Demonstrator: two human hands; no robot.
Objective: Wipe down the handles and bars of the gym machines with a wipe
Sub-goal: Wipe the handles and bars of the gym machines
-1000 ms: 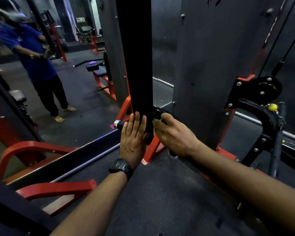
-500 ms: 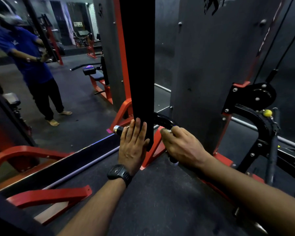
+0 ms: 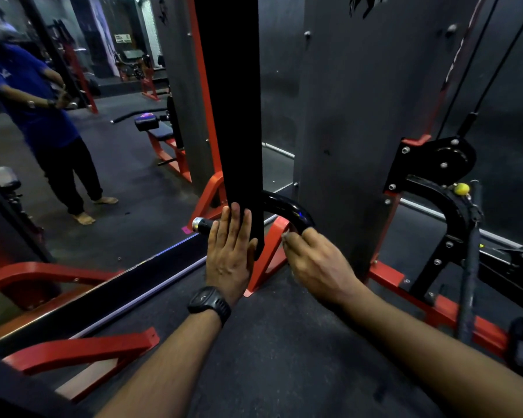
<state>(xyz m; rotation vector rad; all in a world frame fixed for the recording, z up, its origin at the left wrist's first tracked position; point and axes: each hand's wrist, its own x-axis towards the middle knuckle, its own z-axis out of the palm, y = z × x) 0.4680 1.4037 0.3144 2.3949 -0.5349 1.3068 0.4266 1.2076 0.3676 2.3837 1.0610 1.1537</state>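
Handle: glossy black tube, bent in a tight arch, w/ blue-white glint on crown. Chrome end cap on the straight grip end. Smooth finish as far as visible.

Axis/heading: approx. horizontal, L–R across view. Points L w/ capped end toward mirror, poking out just past L little finger. Rises from behind black upright post just R of L index finger, curves over, drops into R fingers. Hidden at mid section by post and L fingers.

L hand: fingers straight, close together, tips up, laid flat on lower end of post. Nothing held. Thumb beside post's bottom tip. Black watch on wrist.

R hand: fingers curled round descending leg of handle, gripping it, knuckles up. Pale scrap at fingertips, touching tube. Maybe wipe, too small to tell.

Surroundings:
- Red frame foot between the two hands, below fingertips.
- Grey panel behind R fingers.
- Black pulley bracket w/ yellow knob, well R of R hand.
- Reflection of person in blue shirt in mirror, far L of L fingers.
- Dark rubber floor under both forearms.
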